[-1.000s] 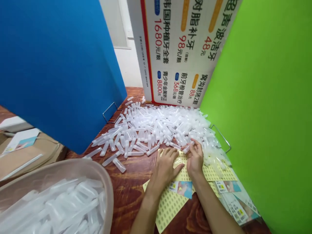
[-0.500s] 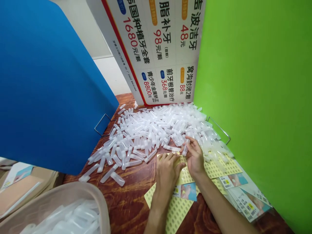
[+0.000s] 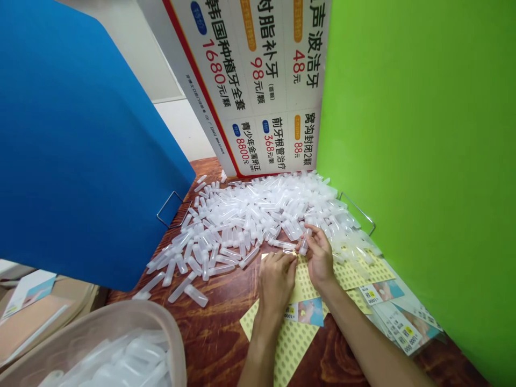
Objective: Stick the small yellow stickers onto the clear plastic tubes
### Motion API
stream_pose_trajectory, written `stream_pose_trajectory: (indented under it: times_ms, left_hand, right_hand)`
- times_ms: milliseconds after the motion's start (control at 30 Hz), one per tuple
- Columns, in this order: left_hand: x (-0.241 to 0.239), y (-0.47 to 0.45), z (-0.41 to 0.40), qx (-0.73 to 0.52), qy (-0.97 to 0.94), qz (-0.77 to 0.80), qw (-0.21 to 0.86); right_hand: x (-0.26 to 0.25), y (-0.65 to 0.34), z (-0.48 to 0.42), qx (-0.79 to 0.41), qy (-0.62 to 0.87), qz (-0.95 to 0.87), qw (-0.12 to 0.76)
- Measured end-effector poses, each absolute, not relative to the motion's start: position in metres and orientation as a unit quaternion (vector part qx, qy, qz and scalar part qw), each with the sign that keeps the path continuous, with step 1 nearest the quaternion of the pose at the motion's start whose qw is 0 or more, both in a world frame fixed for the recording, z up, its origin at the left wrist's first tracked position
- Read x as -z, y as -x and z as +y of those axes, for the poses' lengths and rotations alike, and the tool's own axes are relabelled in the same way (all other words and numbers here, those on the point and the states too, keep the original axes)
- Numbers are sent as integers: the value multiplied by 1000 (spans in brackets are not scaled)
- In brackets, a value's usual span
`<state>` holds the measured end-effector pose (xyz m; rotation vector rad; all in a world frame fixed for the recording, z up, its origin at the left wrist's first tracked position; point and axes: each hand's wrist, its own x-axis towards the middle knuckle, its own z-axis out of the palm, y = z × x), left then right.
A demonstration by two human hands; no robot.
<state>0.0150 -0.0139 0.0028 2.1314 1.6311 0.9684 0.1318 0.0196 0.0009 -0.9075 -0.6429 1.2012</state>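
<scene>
My right hand (image 3: 320, 260) pinches a small translucent plastic tube (image 3: 305, 242) upright between thumb and fingers, at the near edge of a heap of similar tubes (image 3: 258, 209). Just to its left, my left hand (image 3: 276, 279) is closed, thumb against the forefinger, over a yellow sheet of small round stickers (image 3: 304, 282). Whatever those fingertips pinch is too small to make out. Under the left wrist lies another yellow sticker sheet (image 3: 296, 346), with a printed card (image 3: 310, 312) between the sheets.
Blue (image 3: 88, 145) and green (image 3: 419, 161) panels stand on either side, with a printed price board (image 3: 262, 107) behind the heap. A pinkish tub (image 3: 175, 344) of tubes is at lower left. More cards (image 3: 403, 328) lie at right on the wooden table (image 3: 213, 344).
My left thumb has moved up against the forefinger, closing the pinch. My right hand keeps its tube and has shifted slightly left. The camera view has shifted a little.
</scene>
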Motion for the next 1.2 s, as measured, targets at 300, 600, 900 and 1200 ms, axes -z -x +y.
stream_pose_trajectory:
  times_ms: [300,600,900,1200]
  left_hand:
    - [-3,-7,-12,-452,-645,606,113]
    - [-6,3,-10,-562,-614,536,140]
    - [3,4,-6,-540,-678,496,63]
    - [-9,7,-9,-499,-706,493,98]
  right_hand:
    - [-4,-126,7,-406,478,-361,690]
    - [-7,-129,13,-551,446,-501,497]
    - [3,-135,14,-663,362,-387,529]
    - [-1,-134,11,-605,379,-441,544]
